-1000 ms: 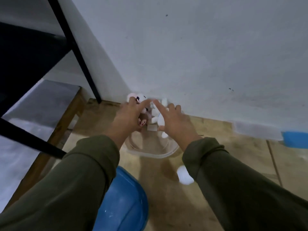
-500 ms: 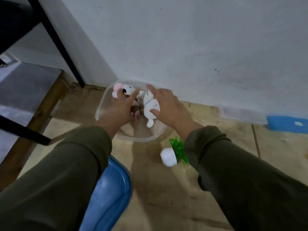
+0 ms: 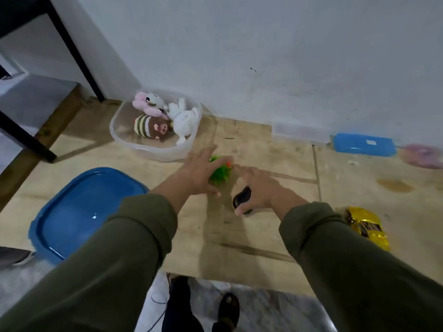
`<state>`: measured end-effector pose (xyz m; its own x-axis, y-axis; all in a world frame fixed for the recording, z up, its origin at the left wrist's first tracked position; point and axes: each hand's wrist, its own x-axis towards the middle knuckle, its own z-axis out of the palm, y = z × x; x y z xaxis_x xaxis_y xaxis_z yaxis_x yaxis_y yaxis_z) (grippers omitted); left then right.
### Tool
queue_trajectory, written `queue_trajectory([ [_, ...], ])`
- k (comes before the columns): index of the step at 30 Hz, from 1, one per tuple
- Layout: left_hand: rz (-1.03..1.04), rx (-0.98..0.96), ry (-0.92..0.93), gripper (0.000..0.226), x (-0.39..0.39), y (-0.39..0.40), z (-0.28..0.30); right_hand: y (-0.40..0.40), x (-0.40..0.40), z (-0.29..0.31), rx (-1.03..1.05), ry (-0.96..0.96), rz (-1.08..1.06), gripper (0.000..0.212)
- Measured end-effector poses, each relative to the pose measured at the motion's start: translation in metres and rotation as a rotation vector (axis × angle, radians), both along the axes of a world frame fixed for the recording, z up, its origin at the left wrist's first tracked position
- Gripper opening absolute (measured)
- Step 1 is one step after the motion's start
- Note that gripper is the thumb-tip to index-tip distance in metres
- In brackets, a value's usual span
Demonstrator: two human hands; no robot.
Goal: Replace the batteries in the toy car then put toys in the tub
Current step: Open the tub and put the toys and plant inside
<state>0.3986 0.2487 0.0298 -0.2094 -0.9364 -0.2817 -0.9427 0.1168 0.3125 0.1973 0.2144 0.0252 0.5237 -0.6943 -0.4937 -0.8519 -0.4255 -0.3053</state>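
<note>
A clear plastic tub (image 3: 153,153) stands by the wall and holds a pink plush (image 3: 146,104), a striped brown plush (image 3: 149,127) and a white plush (image 3: 183,122). My left hand (image 3: 200,171) reaches with straight fingers over a green plastic plant toy (image 3: 220,173), covering part of it. My right hand (image 3: 257,188) arches over a small black object (image 3: 242,198) on the wooden board, its thumb beside that object and no grip showing. A yellow toy car (image 3: 366,226) lies to the right, away from both hands.
A blue tub lid (image 3: 79,212) lies at the left. A blue box (image 3: 364,143) and a pink blurred item (image 3: 423,155) sit by the wall at the right. Black frame legs (image 3: 76,51) stand at the left. My feet (image 3: 227,307) show below the board's edge.
Both hands have left the tub, where the plush toys stay, and have come back toward me to the green plant toy and the black object. The view has tilted down.
</note>
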Motion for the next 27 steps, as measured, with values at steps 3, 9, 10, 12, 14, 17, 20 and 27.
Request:
queue_trajectory([
  [3, 0.141, 0.096, -0.063, 0.094, -0.01, 0.017, -0.021, 0.024, -0.01, -0.02, -0.042, 0.105, 0.032, 0.107],
  [9, 0.239, 0.017, -0.018, 0.077, -0.01, 0.03, -0.024, 0.04, -0.012, -0.023, -0.209, 0.128, 0.013, 0.08],
  [10, 0.251, 0.009, -0.004, 0.075, -0.01, 0.032, -0.022, 0.039, -0.011, -0.019, -0.217, 0.121, 0.009, 0.08],
  [12, 0.265, -0.034, 0.058, 0.072, -0.009, 0.033, -0.014, 0.033, -0.005, -0.008, -0.262, 0.099, 0.001, 0.08],
  [14, 0.263, -0.1, 0.133, 0.074, -0.003, 0.026, 0.002, 0.023, 0.002, 0.009, -0.328, 0.085, 0.004, 0.083],
  [17, 0.24, -0.203, 0.171, 0.077, 0.014, 0.009, 0.038, 0.002, 0.02, 0.045, -0.422, 0.025, -0.028, 0.083],
  [20, 0.238, -0.298, 0.181, 0.078, 0.045, -0.006, 0.071, -0.019, 0.05, 0.079, -0.515, -0.018, -0.03, 0.08],
  [27, 0.333, -0.265, 0.182, 0.078, 0.139, -0.032, 0.087, -0.05, 0.158, 0.097, -0.567, -0.067, 0.018, 0.075],
])
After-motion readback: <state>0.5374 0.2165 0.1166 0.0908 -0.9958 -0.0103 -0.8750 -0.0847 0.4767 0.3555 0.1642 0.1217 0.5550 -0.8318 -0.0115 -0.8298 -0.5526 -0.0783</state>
